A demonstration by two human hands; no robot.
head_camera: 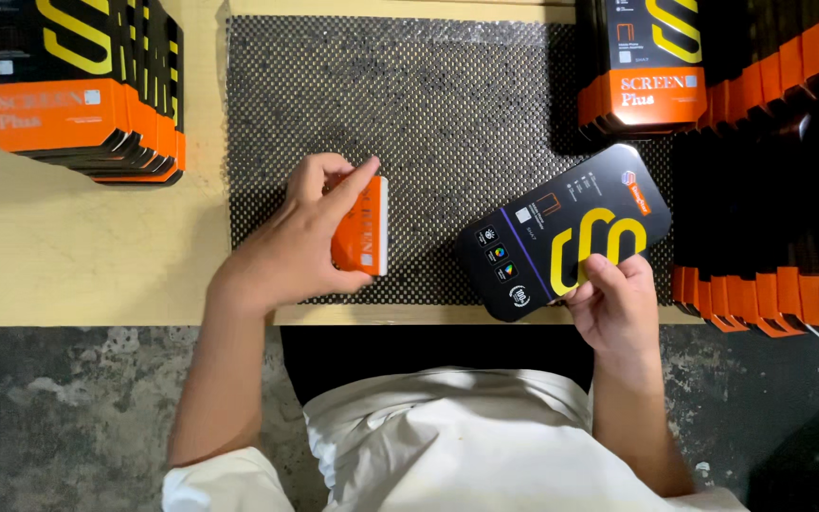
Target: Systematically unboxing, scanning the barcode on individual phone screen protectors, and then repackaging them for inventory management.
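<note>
Fingers of left hand [300,228] pinch orange box [364,228] (edge-up).

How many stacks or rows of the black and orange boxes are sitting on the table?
3: one stack at the far left corner, one stack at the far right beside the mat, and a long row along the right edge, partly cut off, so more may be hidden.

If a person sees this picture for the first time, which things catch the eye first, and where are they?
At the centre, the left hand holds a small orange and white box on edge over the black dotted mat. To its right, the right hand grips a flat black package with yellow curved stripes by its lower end. Stacks of black and orange packages fill the table's left and right corners.
</note>
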